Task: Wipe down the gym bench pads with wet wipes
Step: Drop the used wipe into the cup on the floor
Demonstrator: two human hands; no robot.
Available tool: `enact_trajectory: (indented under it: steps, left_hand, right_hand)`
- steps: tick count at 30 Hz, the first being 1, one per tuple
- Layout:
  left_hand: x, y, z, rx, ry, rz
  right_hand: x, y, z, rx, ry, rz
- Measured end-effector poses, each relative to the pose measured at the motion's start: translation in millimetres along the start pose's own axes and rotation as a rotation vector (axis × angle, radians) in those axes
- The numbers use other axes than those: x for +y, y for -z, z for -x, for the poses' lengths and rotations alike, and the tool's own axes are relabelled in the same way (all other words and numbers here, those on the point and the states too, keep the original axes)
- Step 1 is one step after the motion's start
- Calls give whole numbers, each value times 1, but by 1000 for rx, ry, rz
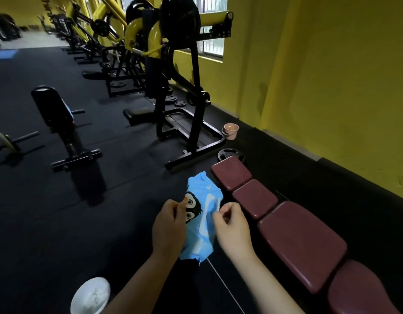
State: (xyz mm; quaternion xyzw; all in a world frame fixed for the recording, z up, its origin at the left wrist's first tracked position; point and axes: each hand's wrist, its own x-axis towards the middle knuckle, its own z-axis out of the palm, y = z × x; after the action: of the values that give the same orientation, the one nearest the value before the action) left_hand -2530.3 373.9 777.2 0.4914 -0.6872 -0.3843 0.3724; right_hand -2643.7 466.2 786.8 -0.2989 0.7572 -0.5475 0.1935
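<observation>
Yellow walls, black floor, maroon pads, one blue pack.

The wipes pack [201, 217] is light blue with paler white-blue swirls and a cartoon penguin print: black head, white face, round eyes, orange beak. The bench pads [301, 243] are dark maroon with a dull sheen. The floor [48, 211] is black. The wall [331, 75] is mustard yellow. The machine [173, 75] has a black frame with yellow arms and black plates. A cup [230, 130] by the wall is pale pink. A shoe [91, 295] at bottom is white.
</observation>
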Motion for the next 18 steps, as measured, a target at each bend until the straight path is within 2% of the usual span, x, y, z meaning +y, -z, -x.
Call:
enact_trajectory:
  steps: [4,6,11,13,15,18]
  left_hand:
    - [-11,12,-3,44,72,94]
    - [-15,17,-5,64,120,172]
    - [-20,29,-9,70,189,306]
    - [-20,33,-12,64,219,320]
    - [-21,35,-14,60,242,340]
    - [-19,36,-13,41,255,361]
  right_hand:
    - [8,10,-4,29,46,-43]
    - [10,17,-5,19,123,78]
    - [10,20,-4,98,665,705]
    - [5,21,-2,-35,740,664]
    - [0,21,0,-186,730,477]
    - [-10,13,5,-210,697,391]
